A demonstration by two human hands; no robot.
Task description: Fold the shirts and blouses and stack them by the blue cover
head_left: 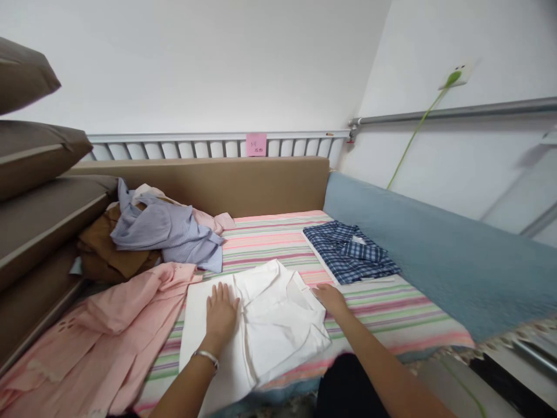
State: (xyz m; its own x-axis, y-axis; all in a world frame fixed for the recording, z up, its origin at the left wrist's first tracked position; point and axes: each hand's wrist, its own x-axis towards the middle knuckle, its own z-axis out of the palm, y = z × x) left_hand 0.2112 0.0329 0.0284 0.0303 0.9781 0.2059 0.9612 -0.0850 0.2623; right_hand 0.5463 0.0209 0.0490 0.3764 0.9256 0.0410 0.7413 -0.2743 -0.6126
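Note:
A white garment point(278, 319) lies partly folded and creased on the striped bed cover, near the front edge. Its left side is a smooth, flat white layer; I cannot tell whether that is cloth or a board. My left hand point(221, 310) presses flat on this side, fingers stretched out, a silver bangle on the wrist. At the garment's upper right edge, my right hand point(329, 297) has its fingertips closed on the white fabric. Just beyond it is a folded blue plaid shirt point(348, 249), with a white edge showing beneath.
Pink clothing point(126, 325) spreads along the left, below a heap with a light blue striped shirt point(169, 226) and brown cloth point(102, 249). Brown cushions point(39, 215) are stacked at far left. A blue-covered side point(413, 244) borders the right. A green cable point(413, 136) hangs from the socket.

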